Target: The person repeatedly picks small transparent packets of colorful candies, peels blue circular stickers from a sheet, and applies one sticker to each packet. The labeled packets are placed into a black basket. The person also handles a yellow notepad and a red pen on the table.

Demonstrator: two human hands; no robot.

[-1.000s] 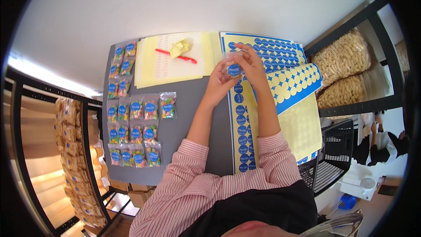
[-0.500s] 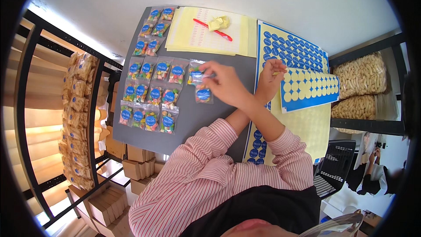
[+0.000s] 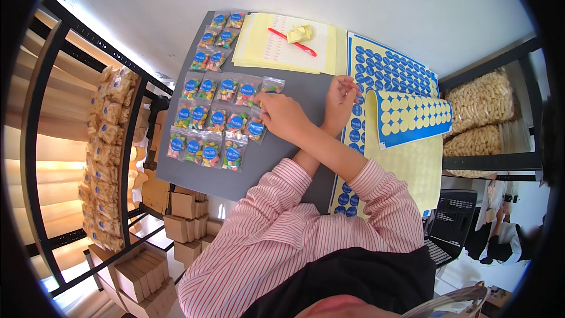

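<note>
Since half a second ago, the right hand (image 3: 285, 116) has slid toward 9 o'clock, and the small candy pouch (image 3: 255, 129) under its fingertips has come in from apart to just beside the end of the middle row. Over the same span the left hand (image 3: 340, 103) has moved off the edge of the curled sticker sheet (image 3: 415, 119), so that a gap now shows between them. The forearms are crossed, right over left.

With 12 o'clock at the top of the view, that pouch lies at 10 o'clock, close to the centre, its blue round label facing up. The right fingers are bent at its upper edge; whether they pinch it I cannot tell. The left fingers are loosely curled near the flat sticker sheet (image 3: 376, 62), and I cannot tell whether their tips meet.

Further out at 10 o'clock, labelled pouches (image 3: 218, 116) of coloured candy stand in rows on the grey table (image 3: 259, 169). One more pouch (image 3: 273, 85) is partly covered by the right hand. At 12 o'clock a stack of yellow paper (image 3: 248, 53) carries a red pen (image 3: 309, 52) and a crumpled yellow paper (image 3: 299, 34). Bags of pale snacks (image 3: 479, 100) sit on a shelf between 2 and 3 o'clock, and a black chair (image 3: 453, 221) stands at 4 o'clock
</note>
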